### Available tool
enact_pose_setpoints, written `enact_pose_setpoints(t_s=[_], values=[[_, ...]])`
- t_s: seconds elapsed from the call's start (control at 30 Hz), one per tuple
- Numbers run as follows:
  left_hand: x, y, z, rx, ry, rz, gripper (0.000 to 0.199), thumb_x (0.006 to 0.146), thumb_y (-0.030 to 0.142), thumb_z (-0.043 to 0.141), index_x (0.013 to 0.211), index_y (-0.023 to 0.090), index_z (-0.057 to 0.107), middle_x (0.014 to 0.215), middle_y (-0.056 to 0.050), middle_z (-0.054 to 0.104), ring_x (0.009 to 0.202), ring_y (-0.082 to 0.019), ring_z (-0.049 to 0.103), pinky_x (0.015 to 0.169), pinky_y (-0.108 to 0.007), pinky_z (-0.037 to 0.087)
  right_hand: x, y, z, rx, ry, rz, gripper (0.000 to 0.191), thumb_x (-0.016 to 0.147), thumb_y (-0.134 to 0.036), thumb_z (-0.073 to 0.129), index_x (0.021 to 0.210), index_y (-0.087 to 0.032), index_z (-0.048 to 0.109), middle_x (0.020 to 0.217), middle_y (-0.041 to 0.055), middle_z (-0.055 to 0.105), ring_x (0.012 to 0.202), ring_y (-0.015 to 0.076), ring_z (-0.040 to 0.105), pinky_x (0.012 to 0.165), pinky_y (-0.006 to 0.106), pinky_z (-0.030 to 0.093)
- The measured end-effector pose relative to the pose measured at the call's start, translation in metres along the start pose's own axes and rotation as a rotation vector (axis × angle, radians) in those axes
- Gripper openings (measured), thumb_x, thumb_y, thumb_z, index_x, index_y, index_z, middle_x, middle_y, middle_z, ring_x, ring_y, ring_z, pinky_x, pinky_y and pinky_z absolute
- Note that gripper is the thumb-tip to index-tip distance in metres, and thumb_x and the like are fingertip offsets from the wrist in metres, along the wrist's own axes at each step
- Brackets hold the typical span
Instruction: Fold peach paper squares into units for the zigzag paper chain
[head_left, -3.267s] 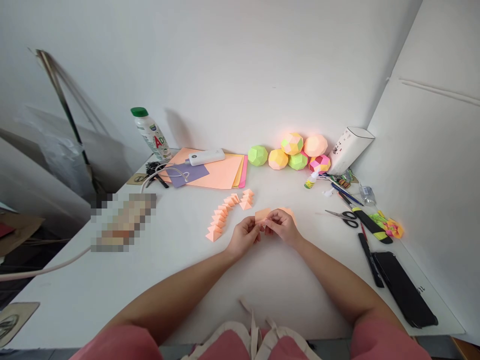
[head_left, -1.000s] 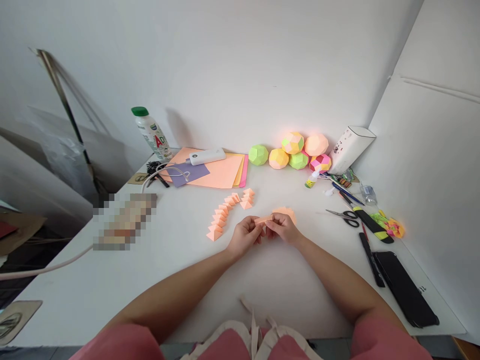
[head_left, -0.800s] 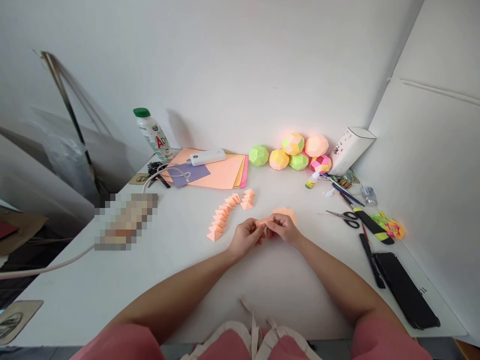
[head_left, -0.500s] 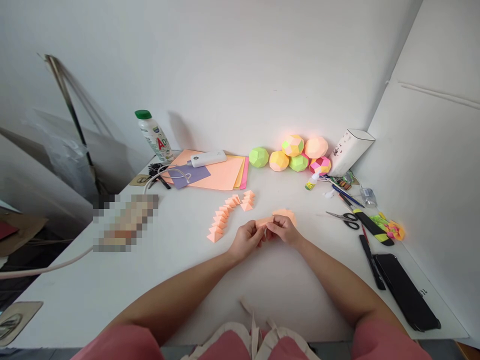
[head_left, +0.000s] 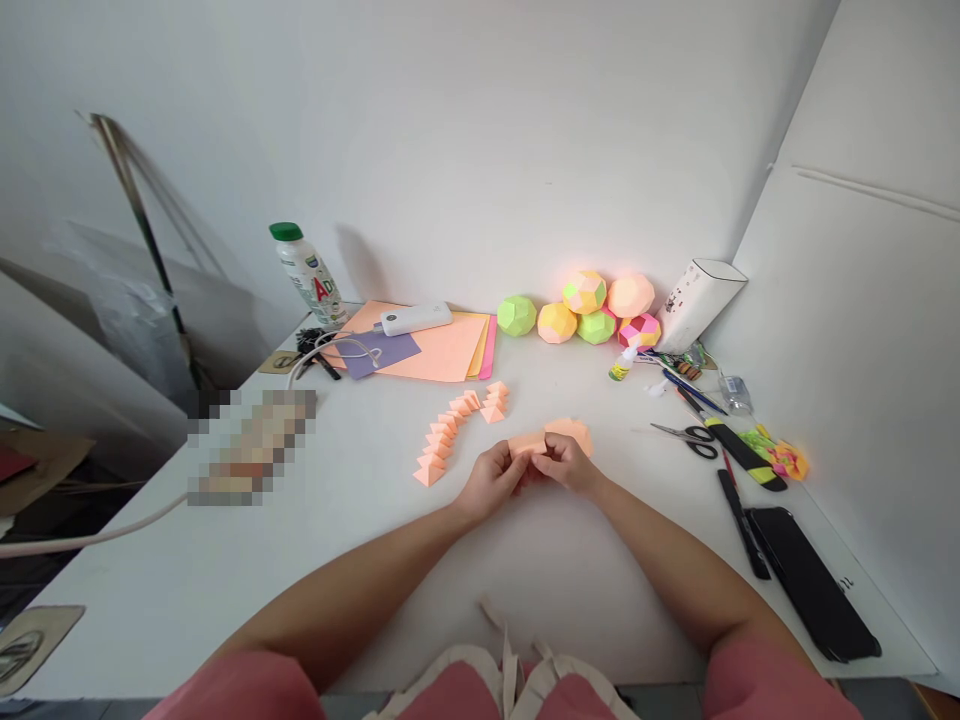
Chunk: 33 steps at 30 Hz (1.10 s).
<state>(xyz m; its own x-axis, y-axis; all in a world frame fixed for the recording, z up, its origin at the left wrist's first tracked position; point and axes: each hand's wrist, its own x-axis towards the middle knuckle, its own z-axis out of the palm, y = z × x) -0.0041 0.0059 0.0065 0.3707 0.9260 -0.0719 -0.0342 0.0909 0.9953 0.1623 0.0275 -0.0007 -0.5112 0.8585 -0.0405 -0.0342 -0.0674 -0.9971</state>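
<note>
Between my hands is a small piece of peach paper (head_left: 527, 444), which looks folded. My left hand (head_left: 491, 482) pinches its left end, and my right hand (head_left: 568, 464) pinches the right end, with both thumbs close together at the front. Just behind my right hand lie more peach paper pieces (head_left: 573, 432), partly hidden by it. To the left, a curved row of folded peach paper units (head_left: 442, 434) stands on the white table (head_left: 345, 470), with a shorter row (head_left: 495, 402) beside its far end. The undersides of my fingers are hidden.
Faceted paper balls (head_left: 557, 322) sit along the wall. Coloured paper sheets (head_left: 442, 350) lie under a white power bank (head_left: 416, 318), beside a bottle (head_left: 309, 275). At right are scissors (head_left: 694, 438), a utility knife (head_left: 746, 455), a glue bottle (head_left: 622, 364) and a black phone-like object (head_left: 814, 585).
My fingers have shifted slightly on the peach paper, and more of its front face shows. The things on the table stay where they were.
</note>
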Motion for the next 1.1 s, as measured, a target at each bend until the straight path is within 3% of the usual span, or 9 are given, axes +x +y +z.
enact_pose_setpoints(t_s=[0.37, 0.47, 0.7, 0.83, 0.93, 1.1], values=[[-0.003, 0.005, 0.001, 0.06, -0.005, -0.002, 0.035, 0.08, 0.052, 0.048, 0.074, 0.017, 0.048, 0.051, 0.004, 0.05, 0.045, -0.009, 0.043, 0.045, -0.022, 0.034, 0.0, -0.004, -0.001, -0.044, 0.101, 0.043, 0.002, 0.069, -0.019, 0.054, 0.068, -0.017, 0.054, 0.056, -0.0014, 0.06, 0.054, 0.0129, 0.055, 0.052, 0.026, 0.043], [-0.003, 0.006, 0.0, 0.039, 0.008, 0.004, 0.033, 0.082, 0.049, 0.047, 0.077, 0.017, 0.048, 0.05, 0.004, 0.049, 0.045, -0.008, 0.042, 0.045, -0.021, 0.033, 0.002, -0.003, -0.005, -0.001, 0.13, 0.034, 0.009, 0.07, -0.018, 0.052, 0.062, -0.018, 0.048, 0.052, -0.0018, 0.06, 0.049, 0.0116, 0.053, 0.049, 0.024, 0.04], [0.0, 0.0, -0.002, -0.039, 0.072, 0.012, 0.033, 0.081, 0.049, 0.047, 0.073, 0.018, 0.044, 0.047, 0.005, 0.048, 0.042, -0.008, 0.042, 0.043, -0.02, 0.031, 0.004, 0.0, -0.01, 0.119, 0.208, -0.047, 0.012, 0.077, -0.024, 0.05, 0.068, -0.019, 0.046, 0.053, -0.0012, 0.059, 0.048, 0.0114, 0.051, 0.046, 0.023, 0.037], [0.0, 0.0, -0.001, -0.027, 0.036, 0.03, 0.032, 0.082, 0.048, 0.047, 0.076, 0.017, 0.048, 0.048, 0.005, 0.049, 0.043, -0.008, 0.042, 0.044, -0.02, 0.032, 0.003, -0.003, -0.005, 0.007, 0.121, -0.019, 0.015, 0.077, -0.032, 0.056, 0.081, -0.018, 0.053, 0.066, -0.0005, 0.06, 0.057, 0.0123, 0.056, 0.053, 0.025, 0.042], [0.0, 0.0, -0.001, -0.019, 0.033, 0.011, 0.032, 0.08, 0.048, 0.049, 0.077, 0.016, 0.049, 0.049, 0.004, 0.05, 0.044, -0.008, 0.044, 0.045, -0.02, 0.033, 0.002, -0.003, -0.003, -0.085, 0.062, -0.017, 0.017, 0.077, -0.033, 0.059, 0.076, -0.016, 0.058, 0.067, 0.0002, 0.058, 0.06, 0.0121, 0.055, 0.057, 0.026, 0.044], [-0.002, 0.0, -0.001, -0.015, 0.053, -0.028, 0.027, 0.079, 0.043, 0.053, 0.074, 0.017, 0.047, 0.054, 0.003, 0.053, 0.048, -0.008, 0.047, 0.047, -0.02, 0.036, 0.003, -0.001, -0.005, -0.067, 0.074, -0.013, 0.018, 0.076, -0.032, 0.06, 0.068, -0.016, 0.06, 0.064, -0.0004, 0.057, 0.058, 0.0114, 0.053, 0.056, 0.025, 0.044]])
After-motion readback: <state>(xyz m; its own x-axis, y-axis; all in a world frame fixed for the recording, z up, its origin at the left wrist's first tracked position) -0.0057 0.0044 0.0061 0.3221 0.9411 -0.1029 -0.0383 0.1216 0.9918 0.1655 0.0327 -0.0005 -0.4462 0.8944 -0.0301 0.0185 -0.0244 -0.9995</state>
